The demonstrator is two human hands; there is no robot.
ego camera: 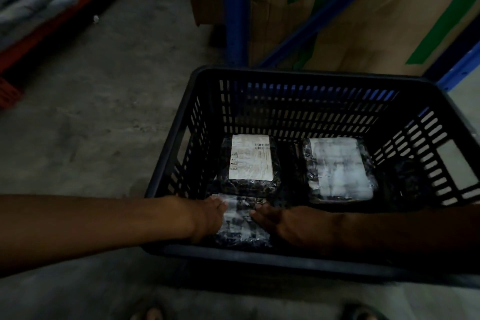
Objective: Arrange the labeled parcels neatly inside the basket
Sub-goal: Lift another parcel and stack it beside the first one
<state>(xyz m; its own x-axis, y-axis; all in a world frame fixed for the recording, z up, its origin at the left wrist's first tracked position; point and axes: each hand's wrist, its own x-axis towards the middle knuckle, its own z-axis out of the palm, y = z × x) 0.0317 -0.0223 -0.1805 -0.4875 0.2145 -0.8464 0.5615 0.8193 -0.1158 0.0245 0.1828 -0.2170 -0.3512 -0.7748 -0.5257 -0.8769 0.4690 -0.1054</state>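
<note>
A black slatted basket (259,74) sits on a concrete floor (104,112). Two labeled parcels (250,161) lie flat along its far wall, side by side. Both hands reach inside: the left hand (207,218) and right hand (275,221) press a third parcel (240,223) at the near-left corner, fingers spread flat against it, not curled. It probably wants sliding square to the wall, label up.

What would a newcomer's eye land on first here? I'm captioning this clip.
The black slotted basket on the concrete floor, with two parcels lying flat at its far side, white labels up: one far left, one far right. Nearer, the left hand and right hand flank a third parcel.
</note>
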